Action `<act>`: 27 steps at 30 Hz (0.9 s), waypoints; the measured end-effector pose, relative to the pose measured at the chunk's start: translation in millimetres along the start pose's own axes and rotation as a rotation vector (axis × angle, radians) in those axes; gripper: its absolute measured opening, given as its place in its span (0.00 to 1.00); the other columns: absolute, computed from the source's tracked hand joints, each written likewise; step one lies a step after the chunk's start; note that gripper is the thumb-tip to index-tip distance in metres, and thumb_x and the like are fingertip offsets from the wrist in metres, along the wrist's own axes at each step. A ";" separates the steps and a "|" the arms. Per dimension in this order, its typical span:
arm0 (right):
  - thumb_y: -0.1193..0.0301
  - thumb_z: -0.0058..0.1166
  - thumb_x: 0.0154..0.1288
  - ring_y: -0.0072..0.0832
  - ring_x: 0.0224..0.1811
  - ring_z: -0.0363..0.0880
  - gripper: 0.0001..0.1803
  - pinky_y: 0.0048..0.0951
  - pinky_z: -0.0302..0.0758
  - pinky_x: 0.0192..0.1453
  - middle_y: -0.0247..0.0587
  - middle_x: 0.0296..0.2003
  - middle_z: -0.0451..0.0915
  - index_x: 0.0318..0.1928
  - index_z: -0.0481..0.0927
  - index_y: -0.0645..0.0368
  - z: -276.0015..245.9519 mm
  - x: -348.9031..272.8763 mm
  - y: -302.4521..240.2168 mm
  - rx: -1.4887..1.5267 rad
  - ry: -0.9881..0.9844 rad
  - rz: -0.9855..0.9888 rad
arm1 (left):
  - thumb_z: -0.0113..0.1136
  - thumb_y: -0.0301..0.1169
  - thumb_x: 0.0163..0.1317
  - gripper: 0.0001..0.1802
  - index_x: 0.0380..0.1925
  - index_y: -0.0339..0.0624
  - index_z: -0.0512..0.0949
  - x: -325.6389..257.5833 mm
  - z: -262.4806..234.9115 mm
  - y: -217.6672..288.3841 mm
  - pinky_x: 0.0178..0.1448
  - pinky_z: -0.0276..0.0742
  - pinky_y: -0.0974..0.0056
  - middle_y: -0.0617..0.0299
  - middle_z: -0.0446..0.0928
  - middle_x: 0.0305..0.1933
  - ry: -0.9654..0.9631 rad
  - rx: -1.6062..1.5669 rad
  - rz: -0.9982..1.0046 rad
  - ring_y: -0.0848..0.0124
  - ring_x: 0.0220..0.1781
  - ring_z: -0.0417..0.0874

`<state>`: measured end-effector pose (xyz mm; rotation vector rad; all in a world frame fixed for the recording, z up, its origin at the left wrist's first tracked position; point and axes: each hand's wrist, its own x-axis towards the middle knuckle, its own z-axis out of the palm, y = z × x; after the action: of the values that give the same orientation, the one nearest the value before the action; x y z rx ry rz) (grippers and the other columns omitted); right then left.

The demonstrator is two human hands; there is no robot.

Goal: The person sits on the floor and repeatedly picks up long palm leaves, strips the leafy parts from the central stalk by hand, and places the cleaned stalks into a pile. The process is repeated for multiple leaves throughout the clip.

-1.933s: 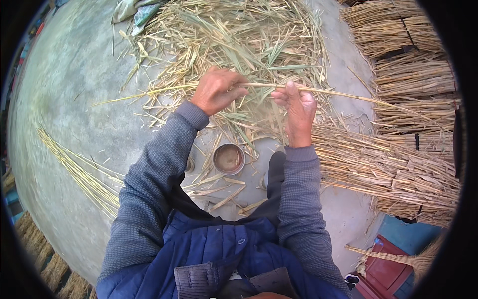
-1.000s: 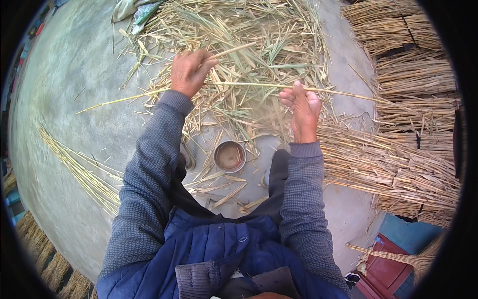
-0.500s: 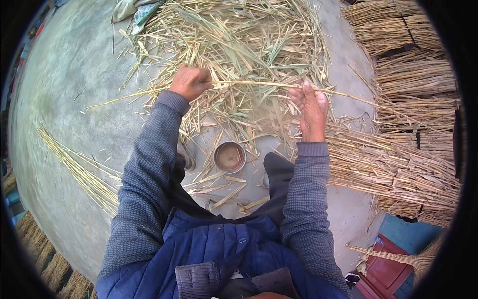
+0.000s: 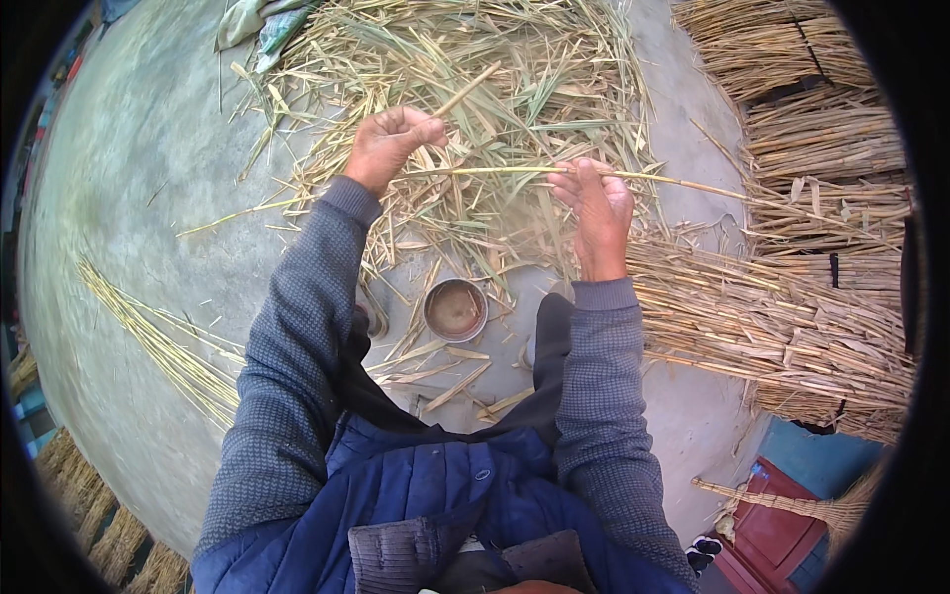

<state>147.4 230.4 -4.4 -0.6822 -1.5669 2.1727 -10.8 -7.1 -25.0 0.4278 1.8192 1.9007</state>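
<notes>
A long, thin yellow-green reed stalk lies nearly level across the view, its thin left part sloping down over the floor. My right hand pinches it between thumb and fingers, palm up. Farther left, my left hand is closed on a short tan strip of dry reed sheath, which points up and right. The stalk passes just below this hand, apart from its fingers. Beneath both hands spreads a big heap of dry leaf litter, pale tan and green.
A round metal bowl stands between my feet. On the right lies a thick pile of unpeeled reeds, with tied bundles behind. Peeled stalks rest on the concrete floor at left. A dark red panel is at lower right.
My left hand has come off the stalk and risen slightly, now with a sheath strip in it. My right hand has shifted a little left, still on the stalk.
</notes>
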 end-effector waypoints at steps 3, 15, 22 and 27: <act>0.65 0.58 0.74 0.31 0.40 0.88 0.17 0.24 0.85 0.41 0.53 0.42 0.85 0.49 0.77 0.69 -4.5 2.8 -1.0 -0.006 0.012 -0.003 | 0.68 0.35 0.65 0.11 0.37 0.38 0.82 4.0 -18.0 2.2 0.47 0.79 0.65 0.61 0.86 0.34 0.039 0.182 0.085 0.73 0.38 0.84; 0.63 0.59 0.73 0.31 0.41 0.88 0.18 0.24 0.84 0.43 0.50 0.42 0.85 0.50 0.77 0.67 17.1 -4.4 9.8 0.105 -0.152 0.003 | 0.69 0.40 0.59 0.11 0.31 0.45 0.83 -8.3 31.4 21.2 0.45 0.71 0.57 0.60 0.81 0.29 -0.168 1.020 0.584 0.60 0.36 0.82; 0.65 0.60 0.72 0.29 0.37 0.87 0.17 0.23 0.85 0.41 0.45 0.38 0.85 0.50 0.76 0.67 -12.7 4.9 -12.9 0.001 0.088 0.032 | 0.71 0.36 0.57 0.11 0.31 0.40 0.83 -10.3 -6.0 29.0 0.38 0.78 0.58 0.54 0.84 0.29 -0.218 0.904 0.352 0.58 0.33 0.85; 0.68 0.60 0.72 0.30 0.39 0.88 0.15 0.23 0.85 0.41 0.49 0.41 0.85 0.50 0.76 0.67 8.6 -5.6 -1.1 0.068 -0.104 -0.010 | 0.71 0.37 0.62 0.13 0.37 0.38 0.85 -10.9 29.1 14.6 0.38 0.77 0.67 0.62 0.86 0.31 -0.289 0.529 0.212 0.76 0.33 0.83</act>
<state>147.0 221.1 -0.1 -0.5470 -1.5350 2.2757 11.9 11.6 -7.3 1.0502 2.1188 1.3604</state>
